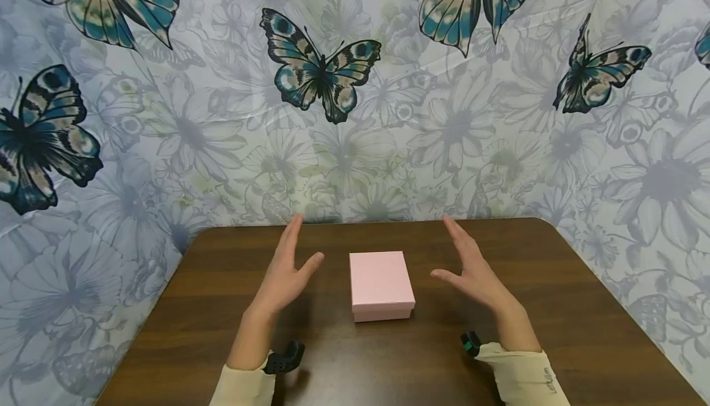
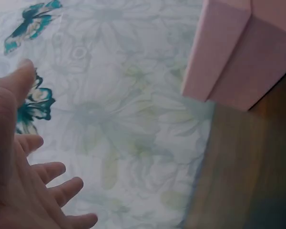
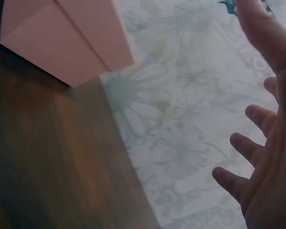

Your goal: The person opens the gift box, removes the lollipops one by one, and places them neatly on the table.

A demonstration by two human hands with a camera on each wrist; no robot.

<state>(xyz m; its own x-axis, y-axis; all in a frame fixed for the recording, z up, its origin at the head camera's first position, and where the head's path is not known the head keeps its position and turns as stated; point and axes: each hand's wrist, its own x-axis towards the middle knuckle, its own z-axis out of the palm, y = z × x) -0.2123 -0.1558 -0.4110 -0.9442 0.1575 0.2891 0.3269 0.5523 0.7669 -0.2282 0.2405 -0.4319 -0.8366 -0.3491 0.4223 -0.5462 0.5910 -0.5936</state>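
The pink box [image 1: 382, 286] stands between the left hand [image 1: 280, 284] and the right hand [image 1: 477, 278], apart from both. We see the left hand with its fingers [image 2: 66, 191] extended and its thumb [image 1: 310, 263] held away from them, grasping nothing; the right hand mirrors it, spread in the same way and likewise holding nothing. From both wrist views we look along the palms, with the fingers fanned apart and the side of the box at an upper corner.

Moving outward, we find a dark left wristband [image 1: 284, 358], a dark right wristband [image 1: 471, 344] with a green patch, and a pale left sleeve [image 1: 244, 387] and right sleeve [image 1: 518, 374]. The box has its lid [image 1: 380, 276] on and rests on a brown wood-grain table [image 1: 566, 320]. Beyond the table, we see a floral backdrop [image 1: 222, 141] with large teal-and-cream butterflies [image 1: 322, 75].
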